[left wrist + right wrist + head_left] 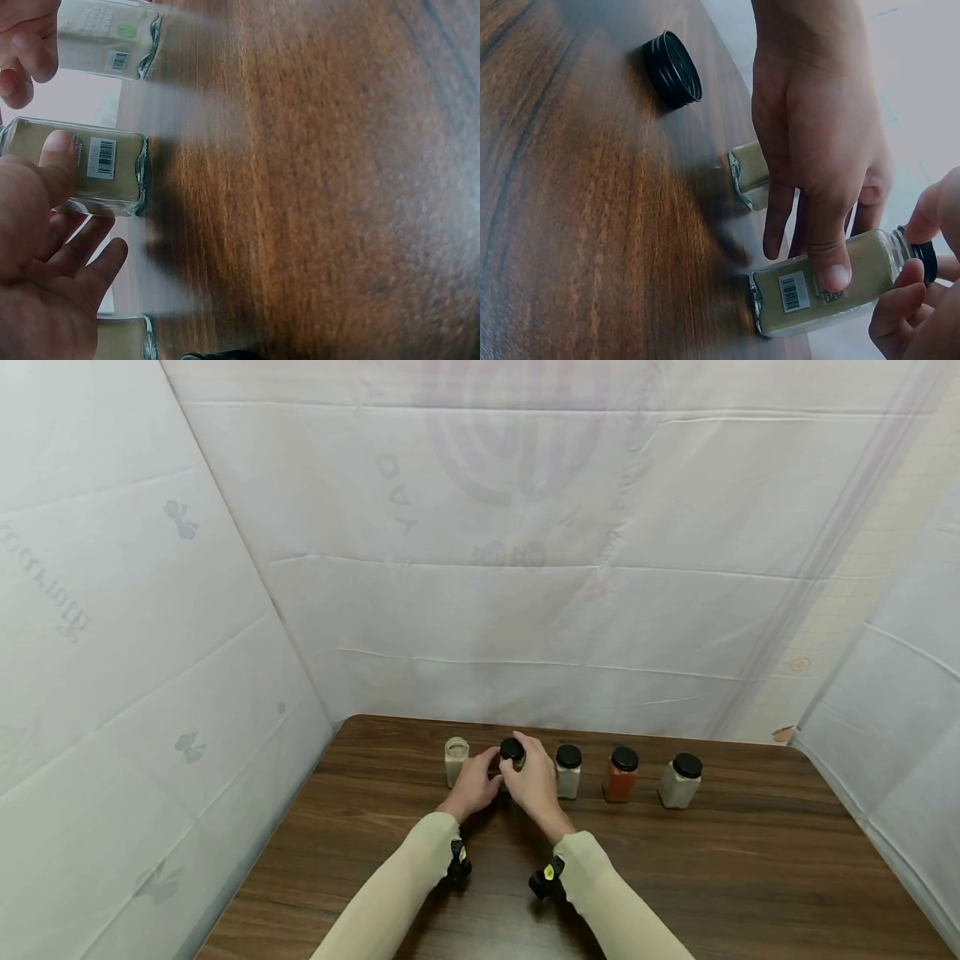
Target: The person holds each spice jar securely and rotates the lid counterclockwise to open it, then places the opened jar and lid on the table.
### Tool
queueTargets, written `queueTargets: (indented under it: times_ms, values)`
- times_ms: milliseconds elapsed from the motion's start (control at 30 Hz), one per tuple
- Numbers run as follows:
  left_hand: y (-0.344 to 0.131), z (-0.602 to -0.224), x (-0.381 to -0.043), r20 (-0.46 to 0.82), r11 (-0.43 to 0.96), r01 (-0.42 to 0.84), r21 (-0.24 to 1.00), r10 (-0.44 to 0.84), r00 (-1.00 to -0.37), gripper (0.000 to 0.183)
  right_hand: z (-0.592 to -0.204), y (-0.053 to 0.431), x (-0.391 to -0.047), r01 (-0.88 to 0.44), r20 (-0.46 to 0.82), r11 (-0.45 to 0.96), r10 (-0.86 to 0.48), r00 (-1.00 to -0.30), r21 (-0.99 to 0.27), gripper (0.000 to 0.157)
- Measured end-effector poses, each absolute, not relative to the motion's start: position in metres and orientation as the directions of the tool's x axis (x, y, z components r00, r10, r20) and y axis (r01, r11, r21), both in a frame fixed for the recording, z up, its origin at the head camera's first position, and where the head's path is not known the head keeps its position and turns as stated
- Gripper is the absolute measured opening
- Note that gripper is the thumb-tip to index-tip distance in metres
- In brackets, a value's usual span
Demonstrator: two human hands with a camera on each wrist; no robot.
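Note:
A square glass jar of beige powder (862, 262) stands on the table with a black lid (512, 749) on its neck. My left hand (476, 782) grips the jar's body, its thumb lying across the glass beside a barcode label (102, 158). Around the lid curl the fingers of my right hand (536, 779); its thumb and fingertips pinch the rim in the right wrist view. To the left is a lidless jar (456, 762) of similar powder, partly behind my left hand. A loose black lid (672, 70) lies on the table in the right wrist view.
Right of my hands, three capped jars stand in a row: a pale one (568, 772), an orange-red one (621, 775) and another pale one (680, 781). The brown wooden table (750, 860) meets white sheeting (525, 635) behind and at both sides.

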State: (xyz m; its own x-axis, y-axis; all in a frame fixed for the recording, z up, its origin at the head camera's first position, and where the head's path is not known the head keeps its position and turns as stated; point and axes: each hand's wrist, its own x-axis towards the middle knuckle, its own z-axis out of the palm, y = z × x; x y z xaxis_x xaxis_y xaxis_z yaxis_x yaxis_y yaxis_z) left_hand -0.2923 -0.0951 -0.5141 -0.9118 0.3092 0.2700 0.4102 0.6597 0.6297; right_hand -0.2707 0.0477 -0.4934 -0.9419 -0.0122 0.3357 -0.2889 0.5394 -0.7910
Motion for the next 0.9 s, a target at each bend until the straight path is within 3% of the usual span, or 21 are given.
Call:
queueTargets:
  times_ms: [500, 900]
  values:
    - [-0.0944, -0.5149, -0.2911, 0.243, 0.638, 0.391, 0.663, 0.31, -0.919, 0.041, -0.4954, 0.0479, -0.2724, -0.238, 0.353, 0.514, 0.136, -0.926, -0.824, 0.05]
    - [-0.0955, -0.5157, -0.2935, 0.259, 0.652, 0.404, 0.641, 0.312, -0.914, 0.04, -0.4953, 0.0489, -0.2718, -0.275, 0.359, 0.524, 0.063, -0.931, -0.806, 0.047]
